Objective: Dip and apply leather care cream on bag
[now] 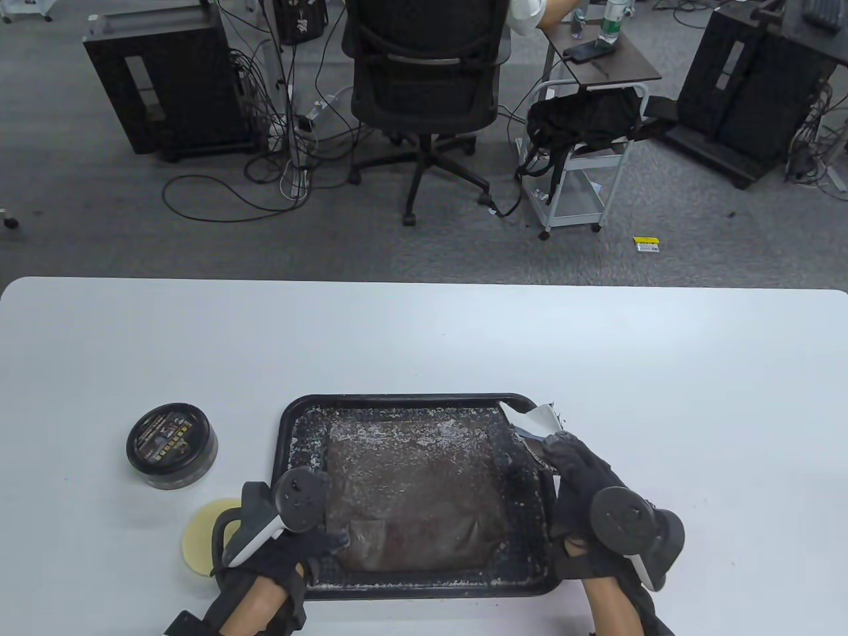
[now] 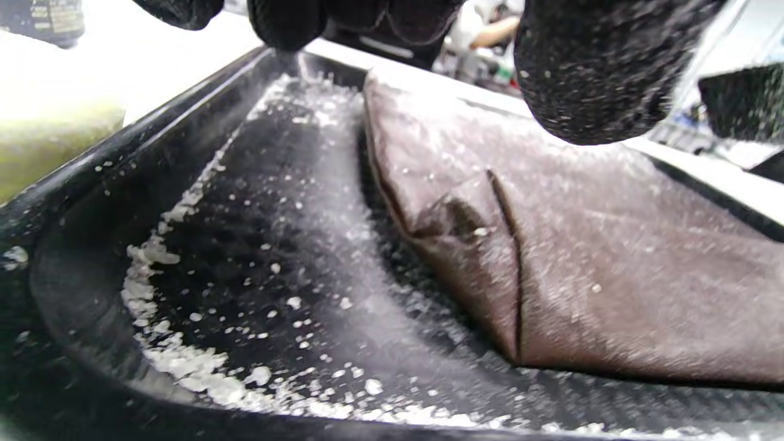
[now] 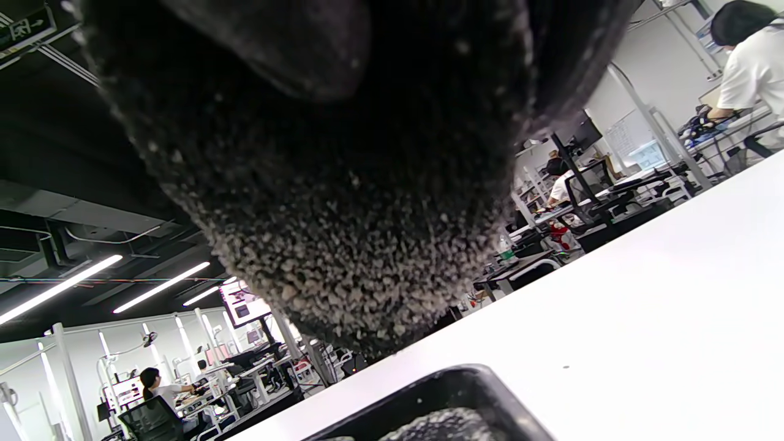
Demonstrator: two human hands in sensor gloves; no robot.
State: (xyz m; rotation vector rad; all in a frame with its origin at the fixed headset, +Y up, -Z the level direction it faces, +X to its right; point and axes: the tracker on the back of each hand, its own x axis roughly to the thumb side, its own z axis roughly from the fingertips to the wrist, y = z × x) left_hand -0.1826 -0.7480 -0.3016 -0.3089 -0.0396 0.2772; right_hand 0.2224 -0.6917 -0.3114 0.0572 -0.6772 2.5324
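Note:
A brown leather bag (image 1: 417,490) flecked with white lies flat in a black tray (image 1: 411,399). My left hand (image 1: 328,536) is at the bag's near left corner. In the left wrist view its thumb (image 2: 588,73) and fingertips (image 2: 288,21) hang apart just above the bag (image 2: 612,257), holding nothing. My right hand (image 1: 553,454) is at the tray's far right corner and holds a white flap (image 1: 533,421) lifted over the rim. A closed black cream jar (image 1: 172,454) stands left of the tray. A round yellow sponge (image 1: 202,536) lies beside my left hand.
White crumbs cover the tray floor (image 2: 245,257) around the bag. The glove (image 3: 343,184) fills most of the right wrist view. The white table (image 1: 424,331) stretches beyond the tray. An office chair (image 1: 424,86) and a cart (image 1: 583,165) stand on the floor behind.

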